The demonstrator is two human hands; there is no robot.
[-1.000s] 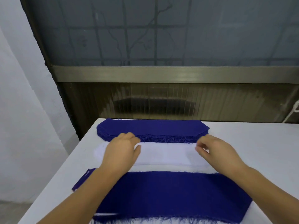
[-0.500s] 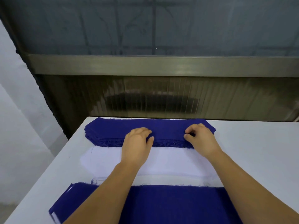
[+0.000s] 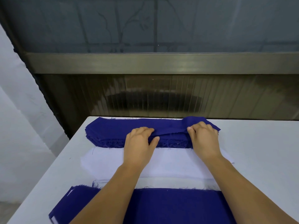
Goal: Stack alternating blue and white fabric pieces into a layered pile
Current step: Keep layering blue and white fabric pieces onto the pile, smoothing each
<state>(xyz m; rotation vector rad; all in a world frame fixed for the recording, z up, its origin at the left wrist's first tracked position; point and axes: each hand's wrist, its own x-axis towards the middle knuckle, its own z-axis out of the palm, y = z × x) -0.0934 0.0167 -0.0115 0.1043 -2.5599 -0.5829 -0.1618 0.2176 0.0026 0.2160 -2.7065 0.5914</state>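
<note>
The layered pile (image 3: 161, 206) is blue on top, with both hands' fingers (image 3: 146, 130) pinching a blue piece (image 3: 169, 126) off the far stack (image 3: 113, 135), many remaining.

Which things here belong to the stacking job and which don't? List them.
Part of the job:
- far blue stack
- top blue piece, pinched by left hand and right hand
- white stack
- near layered pile

Not part of it:
- table
- window frame
</note>
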